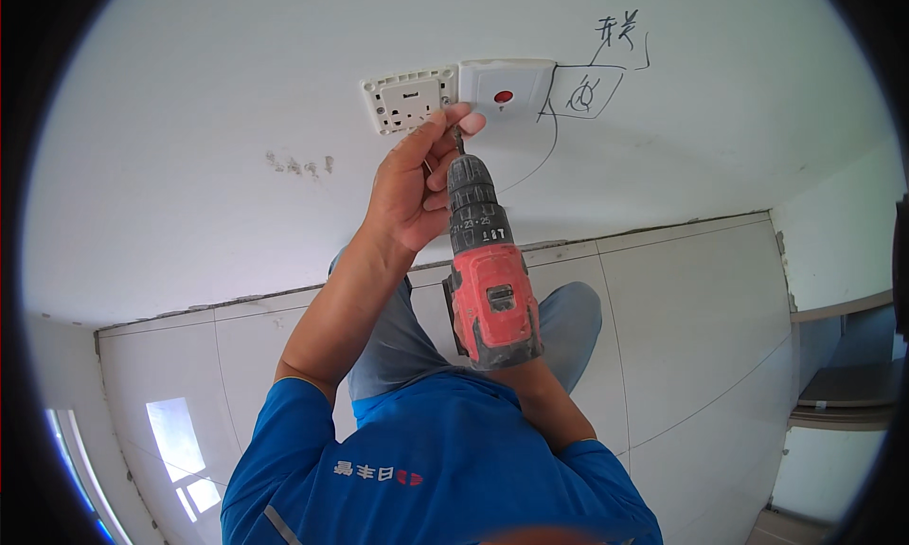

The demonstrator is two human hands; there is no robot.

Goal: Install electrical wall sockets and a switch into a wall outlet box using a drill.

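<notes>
A red and black cordless drill [496, 294] points up toward the wall, its dark bit [460, 140] close to the right edge of a white wall socket [413, 102]. My right hand [523, 375] grips the drill from underneath; the tool's body hides most of it. At the socket's lower right corner, my left hand [415, 180] has its thumb and fingers bent together beside the bit. Whatever lies between those fingertips is hidden. The socket shows its inner frame with screw holes at the sides. Directly right of it sits a white plate [530, 89] with a red button [504, 97].
On the wall [237, 90], a marker-drawn square [587, 92] adjoins the button plate, with a curved line below. Grey smudges [299, 165] mark the wall at left. Large pale tiles [682, 289] cover the floor around my bent legs [572, 327]. Shelving [849, 386] stands far right.
</notes>
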